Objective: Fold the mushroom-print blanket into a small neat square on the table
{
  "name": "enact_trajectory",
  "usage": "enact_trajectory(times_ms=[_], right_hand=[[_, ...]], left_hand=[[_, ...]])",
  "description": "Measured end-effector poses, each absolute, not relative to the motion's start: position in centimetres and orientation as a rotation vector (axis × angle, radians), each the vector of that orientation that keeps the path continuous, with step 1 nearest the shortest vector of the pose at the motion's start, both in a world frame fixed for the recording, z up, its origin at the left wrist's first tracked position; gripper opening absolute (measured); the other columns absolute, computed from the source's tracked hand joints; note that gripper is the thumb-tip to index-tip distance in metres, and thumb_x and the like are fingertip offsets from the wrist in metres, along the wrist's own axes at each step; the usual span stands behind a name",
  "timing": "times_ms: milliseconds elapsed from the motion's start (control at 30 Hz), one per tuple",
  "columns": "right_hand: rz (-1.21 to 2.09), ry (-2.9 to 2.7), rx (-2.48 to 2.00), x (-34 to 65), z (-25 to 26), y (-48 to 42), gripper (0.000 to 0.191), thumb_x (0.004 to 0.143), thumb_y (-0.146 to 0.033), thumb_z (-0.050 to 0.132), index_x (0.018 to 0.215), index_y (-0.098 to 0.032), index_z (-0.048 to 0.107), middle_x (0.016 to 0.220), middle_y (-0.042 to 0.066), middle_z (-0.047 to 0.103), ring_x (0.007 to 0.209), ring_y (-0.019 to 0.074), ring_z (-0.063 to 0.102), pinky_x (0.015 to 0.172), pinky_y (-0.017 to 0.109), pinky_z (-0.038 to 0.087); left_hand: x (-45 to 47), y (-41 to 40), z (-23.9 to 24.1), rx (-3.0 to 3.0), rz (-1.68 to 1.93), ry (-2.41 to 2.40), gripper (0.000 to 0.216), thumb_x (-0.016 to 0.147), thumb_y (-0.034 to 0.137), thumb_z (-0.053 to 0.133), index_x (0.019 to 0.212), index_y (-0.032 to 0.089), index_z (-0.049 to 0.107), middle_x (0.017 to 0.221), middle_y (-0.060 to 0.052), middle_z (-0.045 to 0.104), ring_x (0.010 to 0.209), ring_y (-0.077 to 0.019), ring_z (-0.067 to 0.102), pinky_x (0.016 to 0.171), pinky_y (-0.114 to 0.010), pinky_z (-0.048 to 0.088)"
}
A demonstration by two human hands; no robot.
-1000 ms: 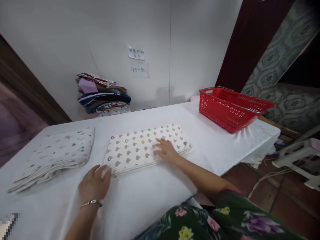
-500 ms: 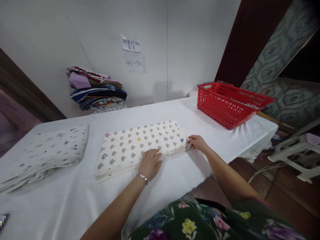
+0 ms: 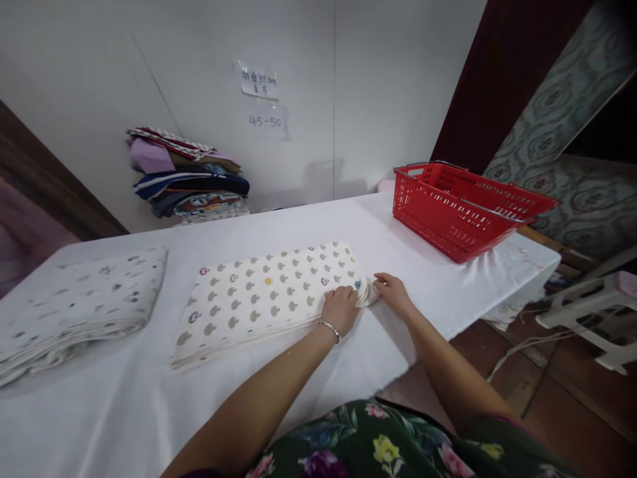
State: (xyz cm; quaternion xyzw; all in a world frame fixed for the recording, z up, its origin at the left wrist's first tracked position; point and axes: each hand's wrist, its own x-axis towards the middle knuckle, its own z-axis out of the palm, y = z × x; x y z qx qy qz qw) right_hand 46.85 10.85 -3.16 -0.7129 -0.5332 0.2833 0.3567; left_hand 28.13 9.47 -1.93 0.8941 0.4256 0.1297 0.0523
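A folded white cloth with a grey mushroom print (image 3: 279, 285) lies flat on the white-covered table (image 3: 209, 405). My left hand (image 3: 341, 311), with a bracelet at its wrist, rests open on top of the cloth close to its front right corner. Just beyond that corner, my right hand (image 3: 392, 292) pinches a thin layer of the cloth between thumb and fingers. That layer sticks out a little from the folded stack. At the left lies a second folded white cloth with a sparse small print (image 3: 94, 299), its layers uneven along the front.
A red plastic basket (image 3: 448, 222) stands at the table's right end. Behind the table, a pile of folded fabrics (image 3: 192, 179) sits against the wall under paper signs (image 3: 267, 121). A white plastic stool (image 3: 587, 318) stands on the floor at right.
My left hand has slid right along the cloth's front edge toward its corner. At my right hand, a layer of the corner now shows pulled outward.
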Motion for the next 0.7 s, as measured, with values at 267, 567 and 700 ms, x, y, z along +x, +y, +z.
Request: enact_trajectory(times_ms=[267, 567, 700], right_hand=[[0.571, -1.617, -1.881, 46.8, -3.7, 9.2, 0.025, 0.078, -0.038, 0.051, 0.09, -0.019, 0.064, 0.08, 0.002, 0.064, 0.072, 0.0154, 0.056, 0.068, 0.026, 0.041], [0.576, -1.524, -1.859, 46.1, -3.8, 8.6, 0.014, 0.076, -0.033, 0.05, 0.08, -0.021, 0.057, 0.07, -0.001, 0.06, 0.064, 0.0143, 0.053, 0.061, 0.025, 0.038], [0.598, -1.505, -1.795, 46.0, -3.7, 8.4, 0.012, 0.076, -0.031, 0.049, 0.082, -0.022, 0.055, 0.074, -0.002, 0.061, 0.062, 0.0139, 0.054, 0.06, 0.025, 0.039]], left_hand=[[28.7, 10.3, -2.1, 2.453, 0.581, 1.437, 0.019, 0.087, 0.024, 0.044, 0.1, 0.021, 0.057, 0.104, -0.004, 0.061, 0.099, -0.0193, 0.052, 0.083, -0.034, 0.038], [28.4, 9.5, -3.2, 2.479, 0.712, 1.349, 0.019, 0.086, 0.024, 0.047, 0.101, 0.022, 0.057, 0.105, -0.003, 0.062, 0.1, -0.0185, 0.052, 0.084, -0.035, 0.037], [28.5, 9.4, -3.3, 2.496, 0.708, 1.346, 0.021, 0.085, 0.023, 0.048, 0.103, 0.022, 0.057, 0.11, -0.004, 0.061, 0.104, -0.0186, 0.051, 0.088, -0.036, 0.036]])
